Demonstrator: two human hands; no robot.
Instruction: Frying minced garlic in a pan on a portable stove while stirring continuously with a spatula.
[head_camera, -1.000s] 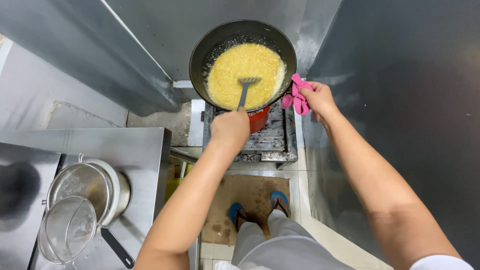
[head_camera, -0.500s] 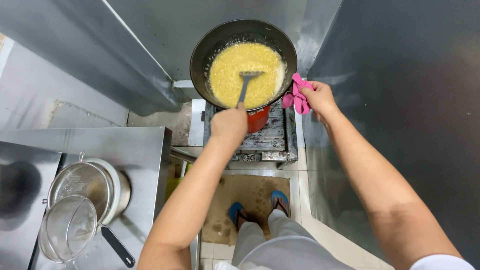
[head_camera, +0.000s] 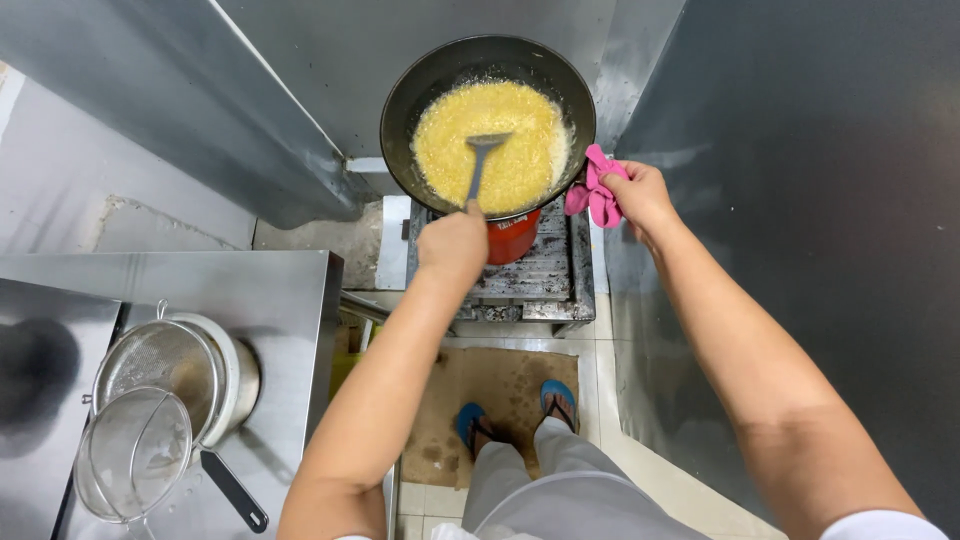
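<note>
Currently our left hand (head_camera: 452, 243) grips the spatula (head_camera: 484, 160); right hand (head_camera: 640, 195) clamps the pink cloth (head_camera: 595, 190) on the wok (head_camera: 487, 120); slippage risks spilling the yellow mixture (head_camera: 490, 140).

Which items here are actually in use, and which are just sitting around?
In use:
- black wok holding yellow food
- spatula, gripped by the left hand
- pink cloth, held at the wok's edge by the right hand
- burner stand under the wok

Lying about:
- two wire strainers, one resting in a metal pot, on the steel counter
- brown floor mat
</note>
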